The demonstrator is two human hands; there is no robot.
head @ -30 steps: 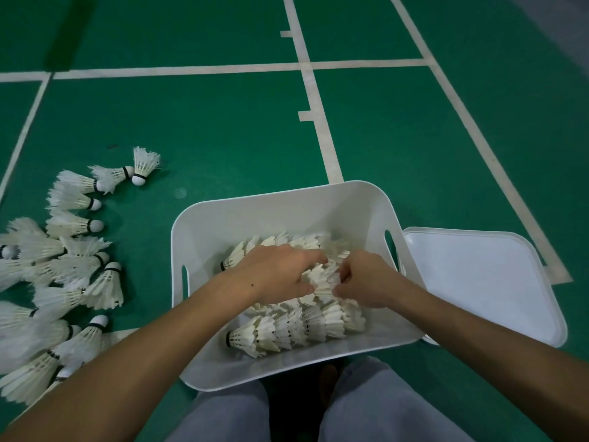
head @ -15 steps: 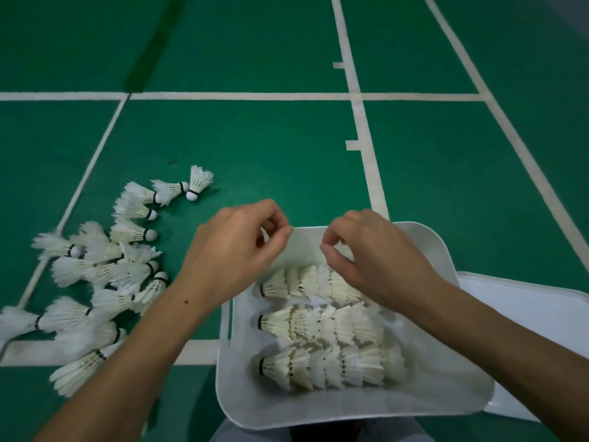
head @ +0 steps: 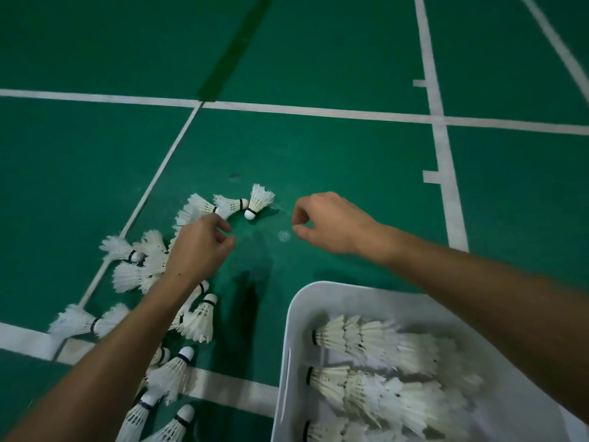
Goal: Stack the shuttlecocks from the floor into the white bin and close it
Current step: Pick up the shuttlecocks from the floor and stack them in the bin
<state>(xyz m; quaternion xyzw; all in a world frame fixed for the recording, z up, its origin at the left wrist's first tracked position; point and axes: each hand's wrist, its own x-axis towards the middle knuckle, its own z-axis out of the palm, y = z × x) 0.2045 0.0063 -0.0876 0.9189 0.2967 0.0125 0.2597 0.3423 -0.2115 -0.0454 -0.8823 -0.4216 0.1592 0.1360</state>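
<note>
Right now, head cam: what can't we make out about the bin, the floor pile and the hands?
- White bin: right and near sides cut off by the frame edge; lid not in view.
- Lowest shuttlecock row in the bin: cut off at the bottom, so no count.
- Floor shuttlecocks: partly hidden under the left forearm.
- Left hand, right hand: fingers curled; nothing seen held, but the palms face away.

The bin (head: pixel 288 362) sits low at the right, with three rows of stacked shuttlecocks (head: pixel 379 342) lying in it. Left of the bin, loose shuttlecocks (head: pixel 197 320) lie scattered on the floor (head: pixel 318 161). Both hands hover beyond the bin: the left hand (head: pixel 199 247) over the scatter, the right hand (head: pixel 331 224) just right of it.
</note>
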